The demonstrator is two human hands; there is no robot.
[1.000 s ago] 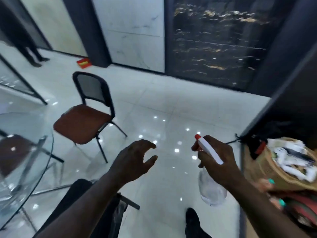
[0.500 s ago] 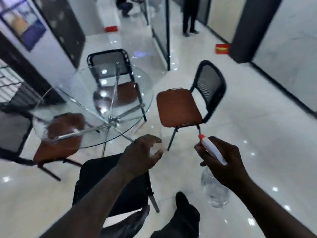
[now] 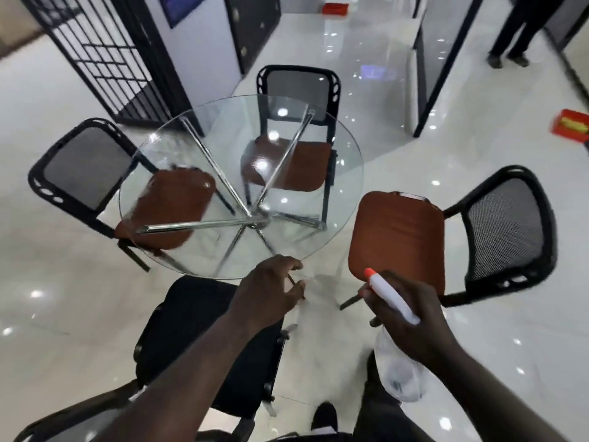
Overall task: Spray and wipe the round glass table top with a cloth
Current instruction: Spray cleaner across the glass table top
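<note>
The round glass table top (image 3: 318, 231) on crossed chrome legs stands in the middle of the view, straight ahead of me. My right hand (image 3: 404, 320) grips a clear spray bottle (image 3: 396, 374) with a white head and orange nozzle, held low to the right of the table's near edge. My left hand (image 3: 271, 291) hovers at the near rim with loosely curled fingers and holds nothing. No cloth is in view.
Three brown-seated black mesh chairs ring the table: left (image 3: 105, 186), far (image 3: 296, 145) and right (image 3: 446, 240). A black chair (image 3: 204, 339) stands right below my left arm. A person's legs (image 3: 516, 30) are at the top right. Red boxes (image 3: 570, 126) lie on the glossy floor.
My view has swung left from the wall and floor onto the table, which now sits centred and close. Both hands keep their pose; the right still grips the bottle.
</note>
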